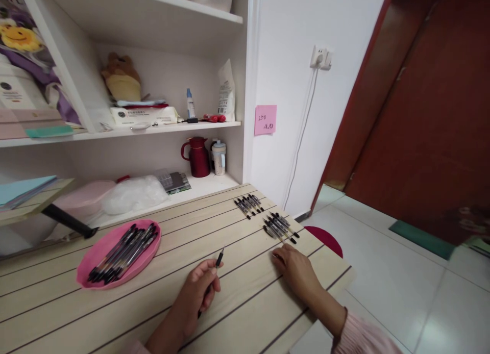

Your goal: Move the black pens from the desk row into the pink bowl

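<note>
On the left of the striped surface, a pink tray holds a loose bundle of pens, roughly aligned but overlapping. Judging by this heap, a good share of the work is left, since these lie apart from the ordered groups on the other side.

Right of the tray, the left hand is raised just above the surface or rests lightly on it; which, I cannot tell. Its forearm comes up from the bottom edge and slants right, with the thumb side turned upward. The grip is closed on a single pen, held between thumb and curled fingers, its narrow end pointing up and away. This pen looks uncapped, so it seems to be the one in progress.

Farther right, near the back edge, a far group of pens lies in a slanting row, side by side. Just beyond it to the right, and closer to the person, a near group of pens lies in similar order. Both look like the part already done, though their parts are too small to count surely.

Close below the near group, the right hand rests palm down with bent fingers, its forearm reaching in from the lower right in a pink sleeve. Whether its grip holds anything, I cannot tell.
</note>
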The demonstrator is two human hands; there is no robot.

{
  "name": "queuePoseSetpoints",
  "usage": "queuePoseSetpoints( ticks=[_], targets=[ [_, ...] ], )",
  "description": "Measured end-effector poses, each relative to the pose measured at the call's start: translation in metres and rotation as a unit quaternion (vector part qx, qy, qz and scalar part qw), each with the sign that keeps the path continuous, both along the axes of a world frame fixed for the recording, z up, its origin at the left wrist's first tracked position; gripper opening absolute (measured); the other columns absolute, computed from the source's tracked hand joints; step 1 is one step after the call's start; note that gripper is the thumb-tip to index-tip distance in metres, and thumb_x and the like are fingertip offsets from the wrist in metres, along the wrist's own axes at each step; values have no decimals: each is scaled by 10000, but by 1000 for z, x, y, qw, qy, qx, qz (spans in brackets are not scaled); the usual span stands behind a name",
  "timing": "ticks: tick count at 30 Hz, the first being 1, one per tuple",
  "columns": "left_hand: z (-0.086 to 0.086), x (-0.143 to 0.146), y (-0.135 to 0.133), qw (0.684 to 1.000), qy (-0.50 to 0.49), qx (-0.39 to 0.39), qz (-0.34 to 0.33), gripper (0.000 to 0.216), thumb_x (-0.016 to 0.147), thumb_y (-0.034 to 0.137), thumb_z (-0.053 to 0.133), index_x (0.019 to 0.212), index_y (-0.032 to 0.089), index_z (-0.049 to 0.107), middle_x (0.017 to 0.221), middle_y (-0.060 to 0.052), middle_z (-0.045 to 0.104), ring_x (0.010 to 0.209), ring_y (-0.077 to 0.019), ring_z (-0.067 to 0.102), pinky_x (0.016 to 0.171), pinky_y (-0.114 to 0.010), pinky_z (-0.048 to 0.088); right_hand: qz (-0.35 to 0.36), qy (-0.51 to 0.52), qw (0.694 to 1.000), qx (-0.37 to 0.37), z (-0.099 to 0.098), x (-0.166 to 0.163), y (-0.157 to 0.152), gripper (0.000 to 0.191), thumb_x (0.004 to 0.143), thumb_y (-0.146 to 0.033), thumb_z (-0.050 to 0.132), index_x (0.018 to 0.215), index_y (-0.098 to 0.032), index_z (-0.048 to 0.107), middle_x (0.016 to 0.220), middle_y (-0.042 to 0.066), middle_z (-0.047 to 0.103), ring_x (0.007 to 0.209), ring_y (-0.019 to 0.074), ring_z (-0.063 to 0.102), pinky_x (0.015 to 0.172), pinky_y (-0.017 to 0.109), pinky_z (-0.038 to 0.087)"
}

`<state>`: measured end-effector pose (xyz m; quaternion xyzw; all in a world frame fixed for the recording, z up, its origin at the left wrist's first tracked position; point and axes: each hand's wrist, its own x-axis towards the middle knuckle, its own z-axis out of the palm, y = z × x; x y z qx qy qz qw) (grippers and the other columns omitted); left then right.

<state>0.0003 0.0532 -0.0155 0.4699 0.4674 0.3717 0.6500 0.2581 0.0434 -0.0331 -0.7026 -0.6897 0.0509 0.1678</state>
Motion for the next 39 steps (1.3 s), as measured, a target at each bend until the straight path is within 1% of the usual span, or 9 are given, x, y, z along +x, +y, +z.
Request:
queuePoseSetpoints(
  ticks=[5, 10, 16, 20, 23, 25, 28, 33, 39],
  targets=[
    [1, 0, 0, 1000, -3, -1, 7, 372, 704, 381, 558, 1010, 172, 525, 564, 58, 518, 318, -26, 258, 314, -176, 136, -8, 55, 998, -11, -3, 6, 3, 182, 816, -255, 443, 782, -187, 608, 819, 49, 605, 759, 156, 560, 661, 239, 352],
    [1, 0, -1, 1000, -2, 6, 5, 354, 715, 378, 553, 1000, 171, 522, 568, 57, 522, 314, -23, 250, 313, -176, 131, -24, 101, 995, 6, -13, 11, 6, 144, 772, -248, 483, 844, -176, 584, 819, 47, 609, 740, 165, 552, 654, 248, 357],
    [0, 1, -2, 1000, 2, 16, 10, 332, 732, 370, 542, 995, 167, 523, 570, 58, 513, 323, -20, 255, 320, -170, 132, -17, 61, 998, -5, -8, 10, 8, 178, 772, -152, 413, 693, -172, 570, 751, 40, 601, 702, 142, 542, 626, 232, 327],
    [2, 3, -4, 1000, 3, 17, 16, 334, 725, 375, 545, 988, 170, 529, 563, 61, 509, 321, -18, 245, 325, -170, 119, -51, 37, 998, 5, -6, 5, 9, 116, 758, -192, 464, 790, -159, 570, 768, 49, 612, 706, 148, 545, 617, 236, 319],
    [3, 3, -4, 1000, 10, 14, 12, 325, 728, 372, 537, 983, 170, 529, 562, 59, 511, 321, -19, 249, 328, -171, 116, -63, 10, 998, 22, -7, -2, 11, 207, 772, -308, 507, 900, -151, 552, 823, 69, 617, 747, 173, 557, 625, 247, 328],
    [4, 3, -4, 1000, 12, 18, 11, 319, 732, 371, 533, 981, 172, 529, 559, 62, 507, 322, -18, 246, 330, -171, 115, -52, -11, 998, 28, -7, -7, 15, 227, 798, -322, 495, 945, -156, 545, 892, 84, 611, 785, 180, 564, 628, 249, 333],
    [3, 3, -4, 1000, 11, 19, 12, 323, 727, 371, 539, 986, 177, 526, 560, 65, 504, 322, -19, 245, 330, -173, 121, -30, -37, 999, 4, -7, -11, 21, 162, 842, -253, 435, 891, -167, 563, 910, 87, 603, 783, 168, 572, 625, 245, 332],
    [0, 0, -1, 1000, 8, 6, -3, 328, 737, 382, 530, 992, 177, 519, 573, 62, 513, 321, -24, 264, 324, -180, 136, -17, -37, 999, -16, -6, -9, 23, 183, 855, -173, 393, 824, -159, 573, 858, 76, 604, 764, 149, 575, 642, 235, 338],
    [-2, 0, 0, 1000, 3, 8, -1, 321, 733, 372, 534, 984, 173, 514, 569, 61, 512, 319, -23, 257, 321, -179, 129, -27, -32, 999, -14, -4, 6, 13, 222, 856, -198, 402, 749, -163, 594, 838, 72, 609, 749, 144, 574, 644, 228, 346]
  ],
)
